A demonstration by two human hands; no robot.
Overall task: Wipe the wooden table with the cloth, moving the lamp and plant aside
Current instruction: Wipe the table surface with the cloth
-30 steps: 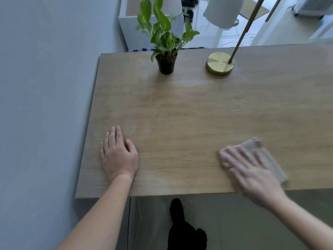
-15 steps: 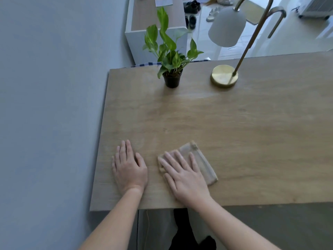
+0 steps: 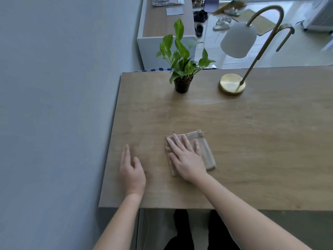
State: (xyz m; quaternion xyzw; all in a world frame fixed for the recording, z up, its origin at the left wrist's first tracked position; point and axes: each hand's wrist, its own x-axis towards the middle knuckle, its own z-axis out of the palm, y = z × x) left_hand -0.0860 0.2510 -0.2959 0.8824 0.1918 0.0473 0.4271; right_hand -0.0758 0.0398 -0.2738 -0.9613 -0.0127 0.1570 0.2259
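Once the right hand [image 3: 186,159], its grip flat and wide on the cloth [image 3: 207,156], had swept left to the near side of the plant [image 3: 182,69], by the flat left hand [image 3: 132,172], the front of the worktop [image 3: 261,141] looked wiped.

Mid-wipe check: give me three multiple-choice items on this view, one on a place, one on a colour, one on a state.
1. Where does the plant stand relative to the lamp base? A left of it; B right of it; C on top of it.
2. The lamp base is: A black; B gold; C red.
3. The right hand on the cloth is: A fisted round it; B flat, fingers straight; C lifting it up.
Answers: 1 A, it sits to the left. 2 B, a brassy disc. 3 B, its fingers lie spread on the cloth.
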